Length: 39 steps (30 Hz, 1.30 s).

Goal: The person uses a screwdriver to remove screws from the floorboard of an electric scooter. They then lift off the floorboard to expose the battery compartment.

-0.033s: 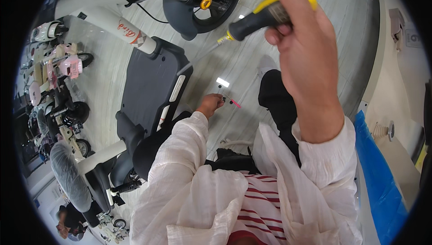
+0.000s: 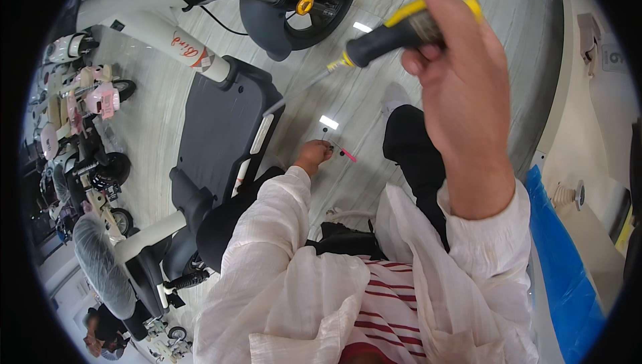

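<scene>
The screwdriver handle [image 2: 390, 37] is black and yellow, a thin stick [image 2: 348, 155] pink, the footboard [image 2: 224, 130] dark grey, the undershirt [image 2: 390, 290] striped red and white

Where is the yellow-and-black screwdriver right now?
In the head view, the screwdriver is in the right hand, its handle above and right of centre, its shaft slanting down-left toward the dark footboard.

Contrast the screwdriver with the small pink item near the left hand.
The screwdriver has a yellow and black handle; the small item is bright pink. The screwdriver looks thick at its handle; the small item looks thin. The right hand holds the screwdriver up; the small item seems to lie on the floor near the left hand. Both are elongated.
</scene>
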Each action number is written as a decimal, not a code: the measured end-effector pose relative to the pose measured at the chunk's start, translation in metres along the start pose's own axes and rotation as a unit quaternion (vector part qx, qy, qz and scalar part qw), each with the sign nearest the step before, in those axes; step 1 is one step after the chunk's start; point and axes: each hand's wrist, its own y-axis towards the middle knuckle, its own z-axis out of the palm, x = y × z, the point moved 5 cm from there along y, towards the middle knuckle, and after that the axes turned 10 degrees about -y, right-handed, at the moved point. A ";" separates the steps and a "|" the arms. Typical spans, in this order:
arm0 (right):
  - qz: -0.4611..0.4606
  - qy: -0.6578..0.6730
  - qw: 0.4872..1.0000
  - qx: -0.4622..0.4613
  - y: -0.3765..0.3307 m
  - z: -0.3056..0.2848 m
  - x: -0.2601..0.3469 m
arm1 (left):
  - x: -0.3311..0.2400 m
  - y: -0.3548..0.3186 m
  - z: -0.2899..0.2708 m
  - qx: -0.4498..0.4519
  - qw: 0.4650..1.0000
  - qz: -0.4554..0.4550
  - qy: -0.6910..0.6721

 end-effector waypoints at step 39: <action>0.019 0.097 0.995 0.018 -0.033 0.045 -0.014 | -0.092 -0.162 -0.035 -0.090 0.783 0.253 -0.561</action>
